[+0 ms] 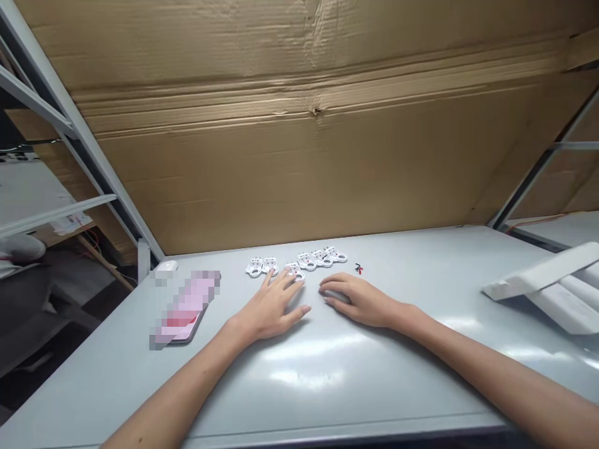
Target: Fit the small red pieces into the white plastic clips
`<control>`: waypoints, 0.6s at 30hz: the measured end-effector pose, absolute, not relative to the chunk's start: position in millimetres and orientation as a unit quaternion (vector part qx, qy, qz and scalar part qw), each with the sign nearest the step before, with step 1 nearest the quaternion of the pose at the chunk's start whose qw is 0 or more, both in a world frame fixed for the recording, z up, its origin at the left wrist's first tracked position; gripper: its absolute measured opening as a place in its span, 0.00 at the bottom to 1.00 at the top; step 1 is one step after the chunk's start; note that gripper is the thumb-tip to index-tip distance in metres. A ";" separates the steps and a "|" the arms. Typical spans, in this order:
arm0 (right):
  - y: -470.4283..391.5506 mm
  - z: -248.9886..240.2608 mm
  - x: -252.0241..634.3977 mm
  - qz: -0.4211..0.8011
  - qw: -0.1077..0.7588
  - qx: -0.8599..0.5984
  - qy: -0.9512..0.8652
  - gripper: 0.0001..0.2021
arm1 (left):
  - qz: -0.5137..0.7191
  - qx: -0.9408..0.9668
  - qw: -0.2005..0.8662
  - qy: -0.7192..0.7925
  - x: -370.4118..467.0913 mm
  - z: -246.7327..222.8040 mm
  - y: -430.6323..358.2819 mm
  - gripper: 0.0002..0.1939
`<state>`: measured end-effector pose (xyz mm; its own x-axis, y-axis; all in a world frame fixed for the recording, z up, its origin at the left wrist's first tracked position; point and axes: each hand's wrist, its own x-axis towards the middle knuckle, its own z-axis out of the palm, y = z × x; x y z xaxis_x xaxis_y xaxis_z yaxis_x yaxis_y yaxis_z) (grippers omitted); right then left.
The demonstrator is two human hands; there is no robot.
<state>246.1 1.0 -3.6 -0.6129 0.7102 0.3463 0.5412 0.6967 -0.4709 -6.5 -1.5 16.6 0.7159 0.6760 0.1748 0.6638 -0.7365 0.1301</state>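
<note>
Several small white plastic pieces, each with a ring-shaped hole, lie in a loose row across the middle of the table. My left hand [276,304] has its fingers spread, with fingertips over or on one white piece [296,272] and near another white piece [270,265]. Whether the fingertips press on them I cannot tell. To the right, my right hand [358,298] rests on the table with its fingers loosely curved and nothing visible in them. Just beyond it lie a few tiny black and red bits [359,269]. The rightmost white piece [336,254] sits behind my right hand.
A pink phone-like slab [187,308], partly blurred, lies on the left of the grey table [299,399]. Behind it sits a small white object [166,267]. A white foam-like block [556,287] stands at the right. Cardboard [299,181] walls off the back between metal posts.
</note>
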 end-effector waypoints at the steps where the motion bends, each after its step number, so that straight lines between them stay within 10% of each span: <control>1: 0.9 -3.9 246.0 0.157 0.260 -0.357 -0.883 0.15 | 0.118 0.931 0.030 0.345 -5.4 18.1 -4.4 0.25; 18: 0.2 -6.0 243.0 0.130 0.255 -0.301 -0.910 0.20 | 0.191 0.905 0.018 0.379 -9.1 -2.9 5.5 0.24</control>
